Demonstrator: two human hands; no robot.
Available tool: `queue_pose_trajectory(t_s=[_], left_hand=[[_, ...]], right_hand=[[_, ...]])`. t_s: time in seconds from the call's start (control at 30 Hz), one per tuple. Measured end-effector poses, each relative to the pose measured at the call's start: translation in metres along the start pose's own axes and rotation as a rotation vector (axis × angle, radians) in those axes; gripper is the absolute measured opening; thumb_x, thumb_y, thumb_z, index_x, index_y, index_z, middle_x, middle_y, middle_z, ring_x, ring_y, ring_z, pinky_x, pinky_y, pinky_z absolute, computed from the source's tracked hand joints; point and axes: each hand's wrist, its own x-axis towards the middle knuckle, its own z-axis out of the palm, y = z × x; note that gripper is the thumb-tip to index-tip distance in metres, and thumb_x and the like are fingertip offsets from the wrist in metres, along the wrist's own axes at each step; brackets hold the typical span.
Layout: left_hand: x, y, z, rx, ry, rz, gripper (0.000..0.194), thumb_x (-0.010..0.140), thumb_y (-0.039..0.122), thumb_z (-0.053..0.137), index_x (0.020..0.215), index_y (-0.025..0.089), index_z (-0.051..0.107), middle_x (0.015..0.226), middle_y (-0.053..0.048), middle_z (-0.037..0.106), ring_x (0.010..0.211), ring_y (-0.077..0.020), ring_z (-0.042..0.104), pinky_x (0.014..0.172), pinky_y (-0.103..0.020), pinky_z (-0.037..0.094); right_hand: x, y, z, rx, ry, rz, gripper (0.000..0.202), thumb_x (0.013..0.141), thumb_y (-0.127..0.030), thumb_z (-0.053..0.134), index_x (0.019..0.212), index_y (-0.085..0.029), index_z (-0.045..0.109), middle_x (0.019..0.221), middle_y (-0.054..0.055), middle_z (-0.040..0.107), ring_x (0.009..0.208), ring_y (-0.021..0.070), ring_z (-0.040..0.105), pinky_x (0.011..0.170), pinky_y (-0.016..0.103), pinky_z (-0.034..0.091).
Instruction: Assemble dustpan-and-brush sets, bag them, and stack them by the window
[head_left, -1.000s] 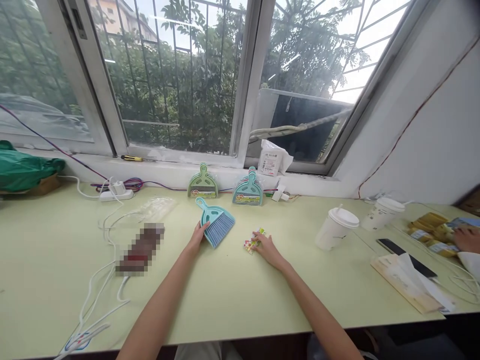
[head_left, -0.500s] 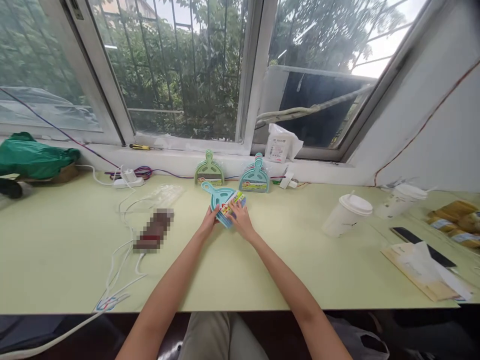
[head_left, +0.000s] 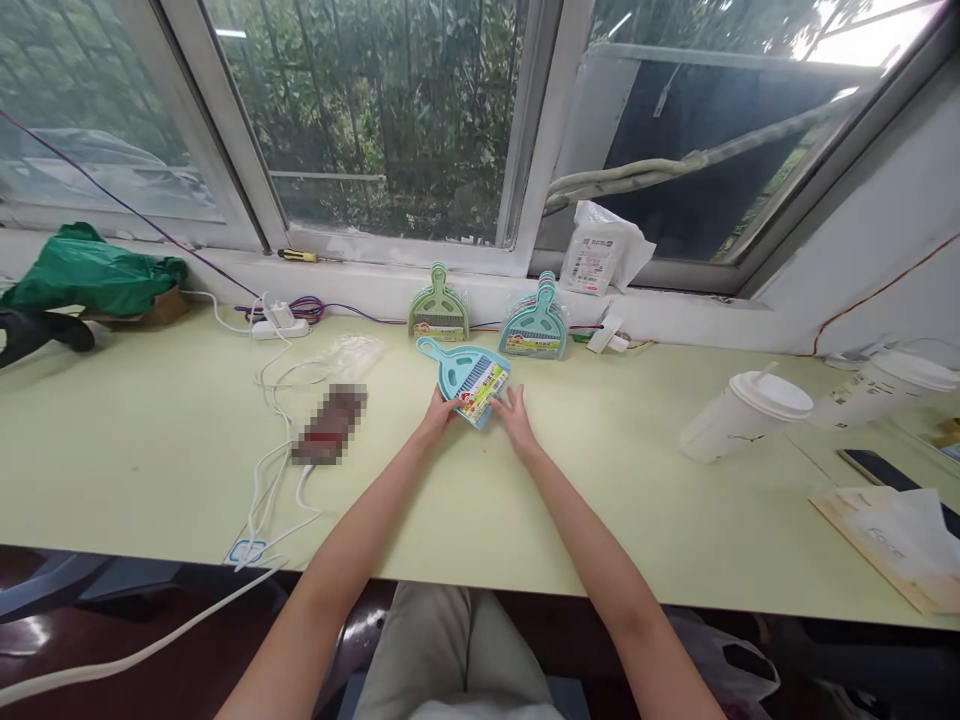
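Note:
A light-blue toy-size dustpan with a brush (head_left: 472, 375) and a bright printed label is tilted over the table, its handle pointing to the upper left. My left hand (head_left: 439, 412) grips its lower left edge, thumb on top. At the lower right edge is my right hand (head_left: 516, 415), its fingers spread and the thumb close to the label; whether it touches cannot be made out. Behind, against the wall under the window, lean a green dustpan set (head_left: 439, 305) and a stack of blue dustpan sets (head_left: 535, 320).
White cables and a power strip (head_left: 280, 328) lie on the left, near a pixelated dark object (head_left: 330, 425) and a clear plastic wrapper (head_left: 349, 355). White lidded cups (head_left: 742, 418), a phone (head_left: 877, 468) and a paper packet (head_left: 885, 535) are on the right. A screwdriver (head_left: 300, 256) rests on the sill.
My right hand has come off the label to the dustpan's right edge, its fingers spreading. The label shows more fully. The camera view has tilted down and shifted left.

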Motion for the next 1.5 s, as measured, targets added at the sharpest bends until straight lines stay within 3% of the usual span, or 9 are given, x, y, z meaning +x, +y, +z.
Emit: queue_pose_trajectory(t_s=[0.1, 0.27, 0.47, 0.57, 0.73, 1.07, 1.23, 1.33, 1.5], left_hand=[[-0.004, -0.004, 0.008, 0.098, -0.038, -0.011, 0.068, 0.056, 0.019, 0.077, 0.117, 0.022, 0.047, 0.119, -0.009, 0.059, 0.108, -0.0261, 0.057, 0.085, -0.042, 0.051], [0.001, 0.002, 0.006, 0.288, -0.139, 0.057, 0.061, 0.075, 0.042, 0.066, 0.129, 0.022, 0.045, 0.124, -0.012, 0.055, 0.107, -0.0273, 0.056, 0.077, -0.04, 0.053], [0.038, 0.057, -0.061, 0.955, 0.563, 0.369, 0.058, 0.081, 0.029, 0.058, 0.135, 0.014, 0.042, 0.142, -0.019, 0.036, 0.134, -0.0322, 0.03, 0.106, -0.045, 0.031], [0.051, 0.089, -0.104, 1.346, 0.768, 0.283, 0.057, 0.076, 0.016, 0.058, 0.13, 0.004, 0.043, 0.141, -0.028, 0.033, 0.136, -0.0381, 0.023, 0.106, -0.053, 0.022], [0.052, 0.109, -0.124, 1.529, 0.543, 0.062, 0.015, 0.076, 0.01, 0.052, 0.088, 0.009, 0.062, 0.091, -0.024, 0.061, 0.111, -0.0378, 0.052, 0.095, -0.051, 0.032], [0.013, 0.026, -0.03, 1.042, 0.124, 0.346, 0.005, 0.071, 0.02, 0.069, 0.072, 0.022, 0.065, 0.07, -0.008, 0.06, 0.096, -0.0303, 0.058, 0.097, -0.041, 0.037], [0.007, 0.037, -0.052, 0.834, 0.244, 0.363, 0.039, 0.083, 0.016, 0.048, 0.117, 0.029, 0.061, 0.092, -0.004, 0.067, 0.079, -0.0191, 0.062, 0.079, -0.032, 0.046], [0.012, 0.047, -0.074, 0.79, 0.406, 0.43, 0.034, 0.082, 0.022, 0.051, 0.113, 0.025, 0.063, 0.101, -0.006, 0.065, 0.089, -0.0203, 0.06, 0.081, -0.032, 0.048], [0.014, 0.03, -0.077, 0.949, -0.028, 0.372, 0.034, 0.072, 0.032, 0.066, 0.104, 0.021, 0.068, 0.121, -0.009, 0.06, 0.115, -0.026, 0.053, 0.099, -0.04, 0.041]], right_hand=[[0.004, 0.003, -0.003, 0.28, -0.072, 0.151, 0.081, 0.062, -0.034, 0.078, 0.132, -0.027, 0.038, 0.116, 0.006, 0.065, 0.106, 0.0227, 0.064, 0.091, 0.042, 0.053], [0.007, 0.005, -0.009, 0.434, 0.055, 0.145, 0.061, 0.056, -0.022, 0.081, 0.109, -0.024, 0.051, 0.095, 0.0, 0.071, 0.09, 0.0201, 0.069, 0.081, 0.037, 0.058], [0.014, 0.009, -0.018, 0.483, 0.149, 0.101, 0.041, 0.057, -0.02, 0.081, 0.092, -0.02, 0.06, 0.097, 0.002, 0.071, 0.095, 0.0201, 0.067, 0.087, 0.036, 0.057], [0.015, 0.008, -0.018, 0.485, 0.143, 0.105, 0.038, 0.056, -0.021, 0.081, 0.088, -0.018, 0.062, 0.094, 0.004, 0.072, 0.093, 0.0212, 0.068, 0.087, 0.037, 0.057], [0.014, 0.007, -0.015, 0.471, 0.098, 0.108, 0.039, 0.055, -0.023, 0.083, 0.088, -0.018, 0.063, 0.091, 0.004, 0.072, 0.09, 0.0212, 0.069, 0.084, 0.036, 0.058], [0.01, 0.009, -0.019, 0.449, 0.172, 0.105, 0.042, 0.052, -0.023, 0.084, 0.088, -0.019, 0.064, 0.094, 0.004, 0.072, 0.092, 0.022, 0.068, 0.082, 0.035, 0.059], [0.008, 0.002, -0.029, 0.427, 0.129, 0.142, 0.039, 0.051, -0.018, 0.084, 0.085, -0.017, 0.065, 0.092, 0.005, 0.073, 0.09, 0.0229, 0.069, 0.082, 0.036, 0.059], [0.009, -0.007, -0.033, 0.383, 0.03, 0.186, 0.038, 0.051, -0.015, 0.083, 0.084, -0.017, 0.066, 0.09, 0.004, 0.074, 0.089, 0.0239, 0.069, 0.082, 0.038, 0.059], [0.003, -0.026, -0.04, 0.333, -0.046, 0.254, 0.036, 0.051, -0.014, 0.084, 0.083, -0.017, 0.067, 0.087, 0.004, 0.074, 0.086, 0.0219, 0.07, 0.082, 0.034, 0.059]])
